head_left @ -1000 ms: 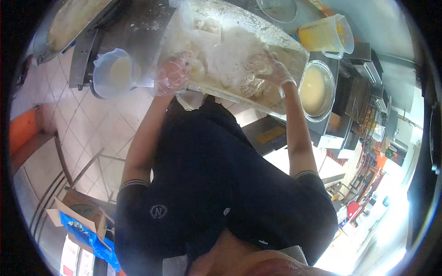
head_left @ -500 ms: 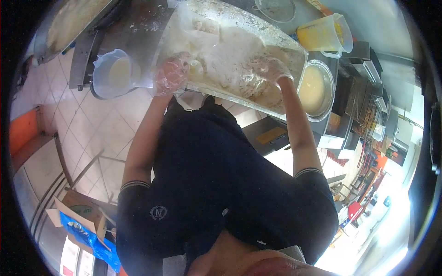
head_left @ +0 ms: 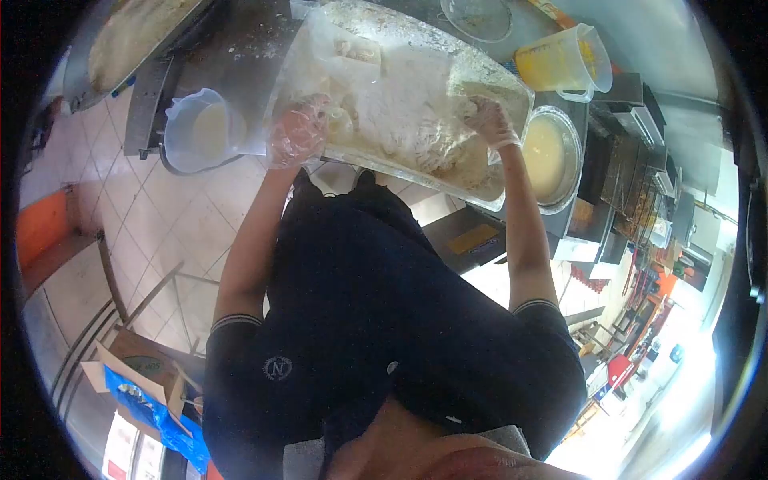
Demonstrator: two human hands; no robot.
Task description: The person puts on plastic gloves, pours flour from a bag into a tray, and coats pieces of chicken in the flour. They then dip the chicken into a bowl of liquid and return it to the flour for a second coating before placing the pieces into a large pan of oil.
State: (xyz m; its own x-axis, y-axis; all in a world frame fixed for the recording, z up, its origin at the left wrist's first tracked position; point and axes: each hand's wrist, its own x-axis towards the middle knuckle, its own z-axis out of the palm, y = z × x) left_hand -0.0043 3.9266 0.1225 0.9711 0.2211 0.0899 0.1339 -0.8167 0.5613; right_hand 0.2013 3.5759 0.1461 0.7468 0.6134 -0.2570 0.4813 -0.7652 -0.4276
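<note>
A long metal tray [head_left: 400, 166] holds a lot of white flour [head_left: 408, 96], with coarser clumps at its right end. My left hand [head_left: 298, 134], in a clear plastic glove, is at the tray's left near corner. Its fingers look curled in, close to a pale, flour-coated piece [head_left: 340, 122]; what they hold is hidden. Over the right part of the flour is my right hand [head_left: 490, 122], also gloved. Its fingers are bent together, and I cannot make out what is in them. Clear plastic film [head_left: 300, 60] lies along the tray's left side.
Left of the tray stands a plastic jug [head_left: 180, 144] with pale liquid. A round metal bowl [head_left: 572, 164] of creamy batter sits at the right, below a measuring jug [head_left: 552, 60] with yellow residue. A wire strainer [head_left: 480, 20] lies behind. An open cardboard box [head_left: 136, 352] is lower left.
My right hand has lifted from the clumpy flour and shifted slightly right, its fingers now more bent. My left hand has barely moved.
</note>
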